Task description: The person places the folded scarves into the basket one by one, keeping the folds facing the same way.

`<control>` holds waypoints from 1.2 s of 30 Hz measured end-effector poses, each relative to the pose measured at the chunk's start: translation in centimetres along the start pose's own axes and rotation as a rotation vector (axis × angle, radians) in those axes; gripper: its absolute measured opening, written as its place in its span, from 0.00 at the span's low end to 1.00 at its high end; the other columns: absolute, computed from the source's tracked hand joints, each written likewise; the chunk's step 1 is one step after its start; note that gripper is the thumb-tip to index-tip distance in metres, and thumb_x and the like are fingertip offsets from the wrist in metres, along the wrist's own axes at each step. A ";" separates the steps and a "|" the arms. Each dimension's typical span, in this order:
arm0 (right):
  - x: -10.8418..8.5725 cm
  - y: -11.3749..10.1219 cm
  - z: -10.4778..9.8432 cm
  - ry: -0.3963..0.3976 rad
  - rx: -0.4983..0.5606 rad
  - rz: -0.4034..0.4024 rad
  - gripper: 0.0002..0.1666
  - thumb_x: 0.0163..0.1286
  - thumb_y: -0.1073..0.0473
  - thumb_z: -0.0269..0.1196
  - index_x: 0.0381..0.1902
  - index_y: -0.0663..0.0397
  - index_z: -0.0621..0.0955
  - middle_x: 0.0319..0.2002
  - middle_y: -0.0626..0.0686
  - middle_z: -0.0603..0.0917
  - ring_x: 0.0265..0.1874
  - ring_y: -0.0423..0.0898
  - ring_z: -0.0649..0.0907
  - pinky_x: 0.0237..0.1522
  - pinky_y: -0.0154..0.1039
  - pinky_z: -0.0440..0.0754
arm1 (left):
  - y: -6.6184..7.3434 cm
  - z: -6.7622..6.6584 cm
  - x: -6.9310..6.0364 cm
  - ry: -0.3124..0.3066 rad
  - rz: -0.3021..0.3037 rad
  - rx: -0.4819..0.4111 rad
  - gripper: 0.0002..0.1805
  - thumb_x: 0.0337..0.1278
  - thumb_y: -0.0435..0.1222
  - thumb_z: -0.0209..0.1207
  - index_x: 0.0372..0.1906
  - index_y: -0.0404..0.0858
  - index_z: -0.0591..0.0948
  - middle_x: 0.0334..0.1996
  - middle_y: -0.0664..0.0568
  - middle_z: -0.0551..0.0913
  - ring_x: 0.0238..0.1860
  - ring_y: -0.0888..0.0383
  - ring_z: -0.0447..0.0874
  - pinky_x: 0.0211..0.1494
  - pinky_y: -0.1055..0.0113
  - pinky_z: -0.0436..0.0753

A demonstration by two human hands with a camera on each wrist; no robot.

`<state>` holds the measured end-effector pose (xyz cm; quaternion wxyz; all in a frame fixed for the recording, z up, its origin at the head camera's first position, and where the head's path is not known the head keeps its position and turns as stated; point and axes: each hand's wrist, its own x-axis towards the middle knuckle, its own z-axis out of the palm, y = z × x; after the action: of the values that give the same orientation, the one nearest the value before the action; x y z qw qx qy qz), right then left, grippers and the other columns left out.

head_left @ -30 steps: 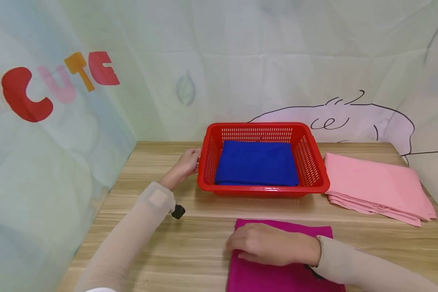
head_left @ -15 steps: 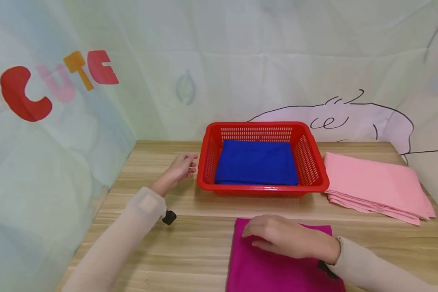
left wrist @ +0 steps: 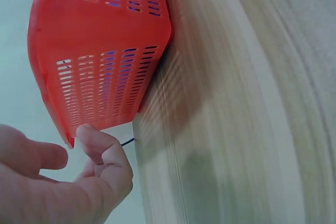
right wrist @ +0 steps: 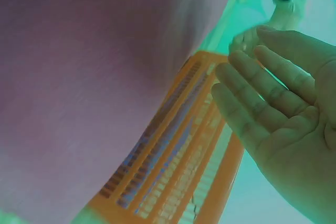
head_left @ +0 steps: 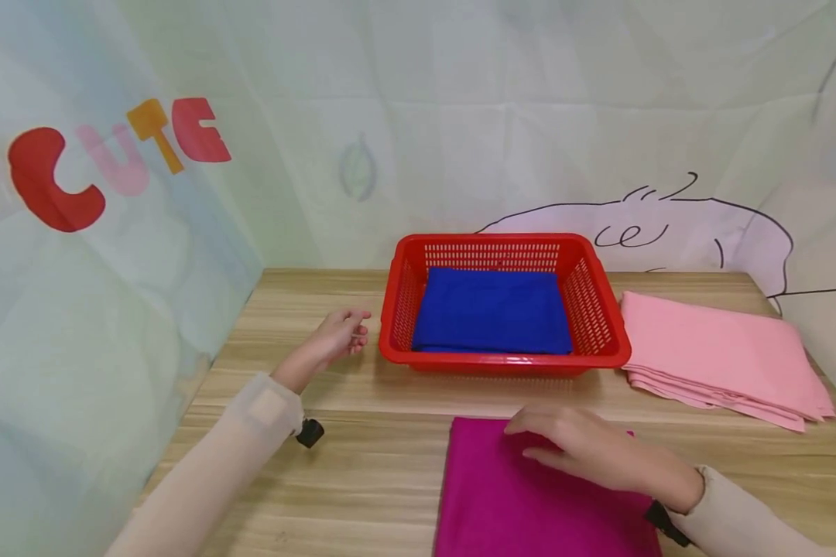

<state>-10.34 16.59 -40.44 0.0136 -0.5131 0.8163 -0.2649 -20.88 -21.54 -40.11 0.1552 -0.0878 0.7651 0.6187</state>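
Observation:
A red plastic basket (head_left: 501,360) stands towards the back of the table, with a folded blue cloth (head_left: 491,309) lying inside it. To its left, my left hand (head_left: 334,336) hovers apart from the basket wall, fingers loosely bent and holding nothing. In the left wrist view, thumb and fingers are separated near the basket's end. My right hand (head_left: 585,445) is over a folded magenta cloth (head_left: 508,503) at the front. The right wrist view shows its palm bare and its fingers nearly straight, with the cloth beside it. Whether that hand touches the cloth is hard to tell.
A folded pink cloth (head_left: 724,356) lies right of the basket, close against it. The wooden table (head_left: 348,456) meets a printed fabric backdrop (head_left: 501,139) at the back and left. Coloured letters are on the left side.
My left hand has let go of the basket's left side and drawn back left and towards me. My right hand has slid rightward over the magenta cloth. Basket and cloths stay put.

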 end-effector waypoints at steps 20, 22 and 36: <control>-6.0 2.3 -1.4 0.199 -0.128 0.169 0.22 0.51 0.71 0.75 0.45 0.56 0.83 0.42 0.47 0.84 0.41 0.45 0.84 0.40 0.41 0.85 | -1.1 1.5 -3.3 -0.114 0.055 0.097 0.19 0.79 0.30 0.39 0.66 0.23 0.61 0.33 0.46 0.73 0.28 0.60 0.75 0.30 0.72 0.78; -6.5 2.3 -1.6 0.204 -0.116 0.206 0.22 0.51 0.71 0.75 0.45 0.57 0.83 0.42 0.47 0.85 0.40 0.45 0.84 0.40 0.40 0.85 | -1.3 1.7 -3.6 -0.124 0.058 0.098 0.20 0.78 0.29 0.40 0.66 0.23 0.60 0.33 0.46 0.73 0.28 0.60 0.75 0.30 0.72 0.78; -9.3 2.8 -2.0 0.229 0.056 0.556 0.20 0.59 0.65 0.73 0.46 0.71 0.81 0.35 0.47 0.80 0.28 0.34 0.76 0.26 0.34 0.80 | -2.6 3.8 -5.3 -0.214 0.067 0.076 0.16 0.72 0.28 0.49 0.57 0.22 0.63 0.27 0.50 0.74 0.25 0.63 0.77 0.29 0.73 0.80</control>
<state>-8.81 26.23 -42.27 0.0076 -0.2363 0.9140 -0.3297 -14.57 -18.71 -41.36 0.2186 0.0105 0.7697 0.5998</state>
